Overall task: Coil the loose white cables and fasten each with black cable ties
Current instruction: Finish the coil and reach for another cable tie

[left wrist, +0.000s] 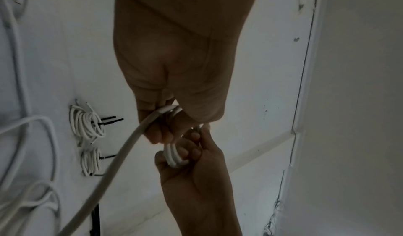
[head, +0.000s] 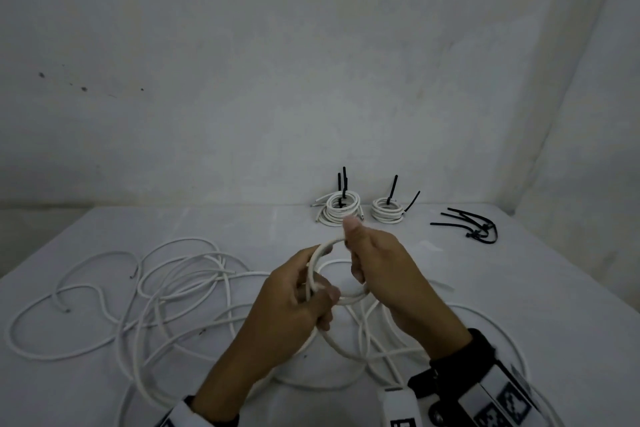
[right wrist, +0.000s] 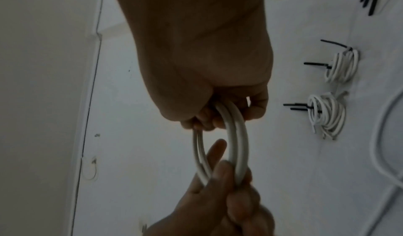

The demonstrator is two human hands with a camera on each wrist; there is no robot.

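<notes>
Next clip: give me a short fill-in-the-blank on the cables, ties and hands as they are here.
1. Both hands, left hand and right hand, grip one small coil of white cable above the ____.
2. ____ finished tied coils sit by the wall.
3. The loose black cable ties lie to the coils' ____.

Missing: table; Two; right

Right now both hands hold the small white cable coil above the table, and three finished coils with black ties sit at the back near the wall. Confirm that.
Wrong on the count. The head view shows two finished tied coils at the back, one beside the other, not three. The rest stands: the left hand and right hand both hold the small white cable coil above the table.
</notes>
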